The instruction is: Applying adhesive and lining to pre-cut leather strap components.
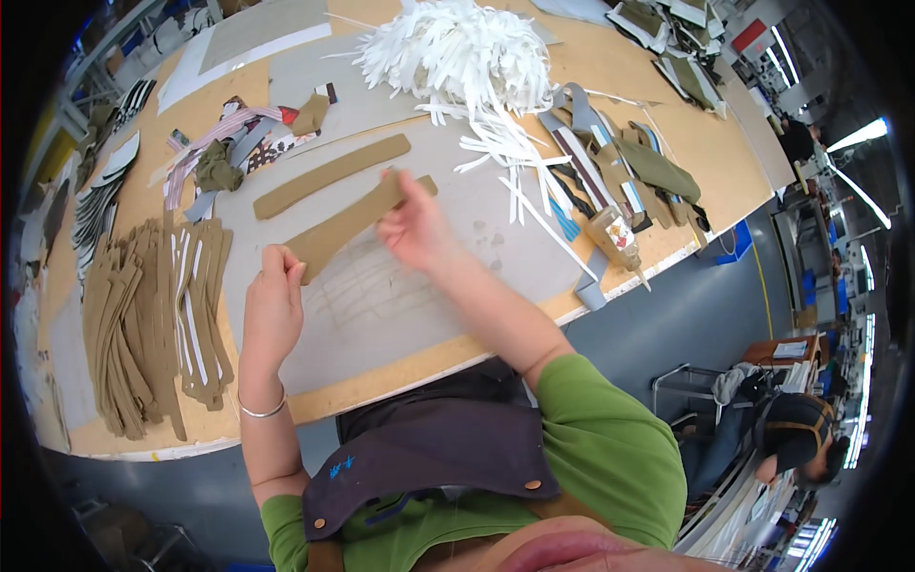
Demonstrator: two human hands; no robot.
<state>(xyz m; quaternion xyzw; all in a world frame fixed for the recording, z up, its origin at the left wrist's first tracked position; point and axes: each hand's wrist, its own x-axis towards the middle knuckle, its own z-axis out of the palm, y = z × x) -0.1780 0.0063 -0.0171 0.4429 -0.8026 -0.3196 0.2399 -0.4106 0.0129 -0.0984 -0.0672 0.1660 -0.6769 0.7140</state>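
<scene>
A long olive-brown fabric strip is stretched at a slant above the grey work board, held at both ends. My left hand pinches its lower left end between thumb and fingers. Near the upper right end, my right hand grips the strip, and a short tip sticks out past the fingers. Just beyond lies a second brown fabric strip with rounded ends, flat on the board and touched by neither hand.
Stacked brown strips lie at the left, beside more strips with white bands. A heap of white strips sits at the back. A glue bottle lies near the right edge, by mixed fabric pieces. Scraps lie back left.
</scene>
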